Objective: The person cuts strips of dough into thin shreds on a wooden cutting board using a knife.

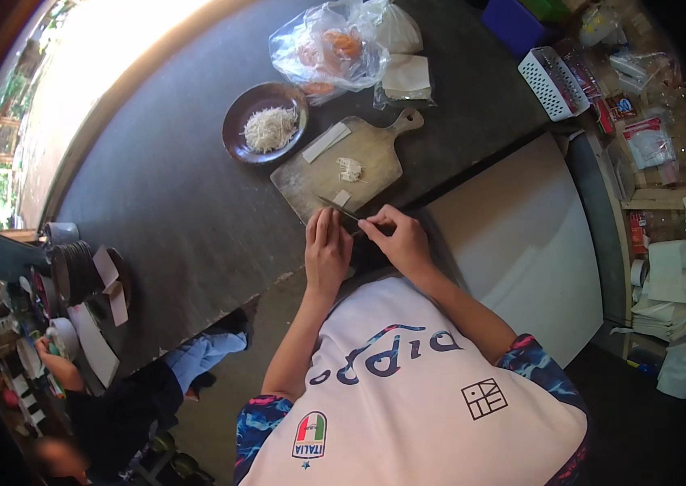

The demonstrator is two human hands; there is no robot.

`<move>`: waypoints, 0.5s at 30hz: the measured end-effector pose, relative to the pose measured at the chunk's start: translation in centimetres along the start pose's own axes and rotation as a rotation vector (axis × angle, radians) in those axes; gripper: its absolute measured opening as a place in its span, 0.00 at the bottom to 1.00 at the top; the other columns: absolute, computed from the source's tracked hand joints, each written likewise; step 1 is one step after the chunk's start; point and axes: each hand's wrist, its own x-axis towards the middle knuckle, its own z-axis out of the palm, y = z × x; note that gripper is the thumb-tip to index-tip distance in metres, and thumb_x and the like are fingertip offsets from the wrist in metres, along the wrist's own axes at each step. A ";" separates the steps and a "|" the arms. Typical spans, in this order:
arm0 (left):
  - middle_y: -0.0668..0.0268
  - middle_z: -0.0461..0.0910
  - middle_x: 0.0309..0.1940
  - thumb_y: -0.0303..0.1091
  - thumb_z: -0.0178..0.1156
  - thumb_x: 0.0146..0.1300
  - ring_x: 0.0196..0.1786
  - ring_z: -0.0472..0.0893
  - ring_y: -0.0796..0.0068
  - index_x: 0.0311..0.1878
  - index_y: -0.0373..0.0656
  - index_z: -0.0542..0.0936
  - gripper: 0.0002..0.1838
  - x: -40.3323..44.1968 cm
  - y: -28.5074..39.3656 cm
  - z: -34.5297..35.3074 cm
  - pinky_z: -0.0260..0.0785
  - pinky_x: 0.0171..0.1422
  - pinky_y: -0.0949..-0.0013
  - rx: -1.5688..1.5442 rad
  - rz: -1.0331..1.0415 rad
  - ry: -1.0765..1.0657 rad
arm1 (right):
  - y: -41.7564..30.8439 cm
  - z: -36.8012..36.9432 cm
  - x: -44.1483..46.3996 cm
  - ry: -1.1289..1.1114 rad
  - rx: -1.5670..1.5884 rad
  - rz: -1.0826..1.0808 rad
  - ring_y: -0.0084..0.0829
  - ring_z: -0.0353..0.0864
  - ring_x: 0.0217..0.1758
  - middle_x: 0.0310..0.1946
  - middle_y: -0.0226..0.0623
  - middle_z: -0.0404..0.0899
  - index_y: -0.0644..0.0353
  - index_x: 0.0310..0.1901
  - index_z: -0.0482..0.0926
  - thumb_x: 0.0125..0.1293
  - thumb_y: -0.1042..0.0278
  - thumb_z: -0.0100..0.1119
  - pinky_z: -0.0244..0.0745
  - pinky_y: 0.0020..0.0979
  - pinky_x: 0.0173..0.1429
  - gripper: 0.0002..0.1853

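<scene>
A wooden cutting board point(375, 138) with a handle lies near the table edge. My right hand point(398, 235) is closed around a small knife point(338, 207), whose blade points left over the board's near edge. Beside the blade, my left hand point(328, 243) has its fingers pressed together at the board's near corner; whatever they hold is hidden. A small white piece point(342, 198) lies just beyond the blade. Further up the board are a little heap of white shreds point(349, 169) and a flat white strip point(327, 142). A dark plate point(233, 134) left of the board carries a mound of similar shreds point(271, 130).
Clear plastic bags point(327, 49) with orange items and a wrapped stack of white slabs point(407, 78) stand behind the board. A white perforated basket point(552, 83) is at the right. Stacked dark plates point(72, 270) stand at the left, near another person point(116, 413).
</scene>
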 end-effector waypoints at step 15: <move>0.50 0.79 0.66 0.22 0.66 0.68 0.71 0.79 0.48 0.62 0.26 0.84 0.20 0.0 0.1 -0.1 0.76 0.76 0.52 0.015 -0.005 0.002 | -1.0 -0.9 -0.5 -0.030 -0.032 0.036 0.43 0.95 0.41 0.36 0.39 0.94 0.56 0.41 0.87 0.72 0.49 0.76 0.84 0.40 0.43 0.17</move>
